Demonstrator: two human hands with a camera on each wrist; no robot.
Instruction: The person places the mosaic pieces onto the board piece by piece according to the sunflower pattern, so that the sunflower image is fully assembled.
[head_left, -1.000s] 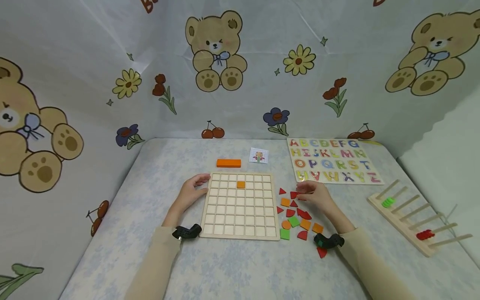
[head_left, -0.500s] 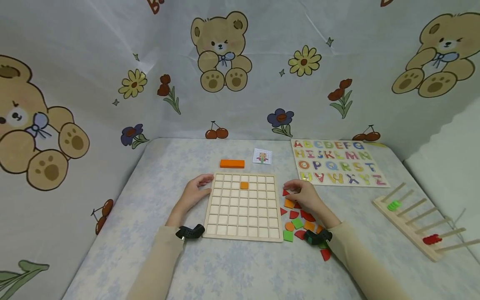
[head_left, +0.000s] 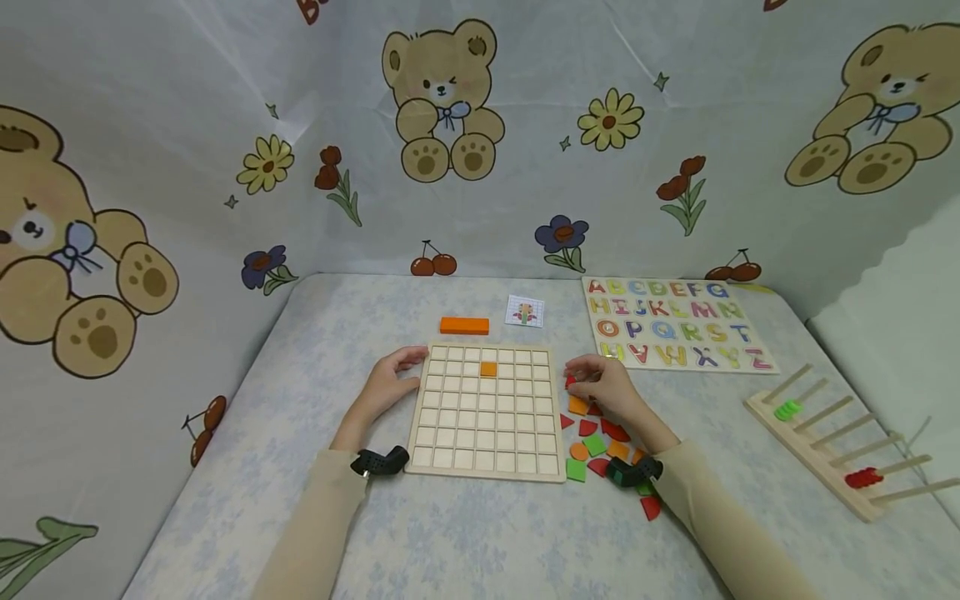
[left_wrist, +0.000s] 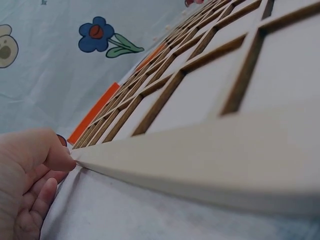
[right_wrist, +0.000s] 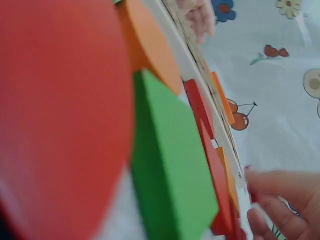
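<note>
A pale wooden grid board [head_left: 465, 423] lies on the table with one orange square [head_left: 488, 369] in an upper cell. My left hand [head_left: 382, 390] rests against the board's upper left edge, its fingertips touching the side rather than wrapping round it. To the right of the board, my right hand [head_left: 609, 387] pinches a small red triangle [head_left: 570, 381] between thumb and fingers; the right wrist view shows only a bit of red there. Below that hand lie several loose pieces, among them an orange square [head_left: 577, 406], a green square [head_left: 576, 470] and an orange circle [head_left: 579, 452].
Behind the board are an orange bar [head_left: 464, 326] and a small picture card [head_left: 524, 312]. An alphabet board [head_left: 678, 323] lies at the back right. At the far right stands a wooden peg rack [head_left: 813, 454] with green and red beads. A bear-print cloth [head_left: 345, 75] rises behind.
My right hand has moved left and closed on the red triangle near the board, which is now slightly raised. The left hand stays at the board's edge. The head view has shifted a little.
</note>
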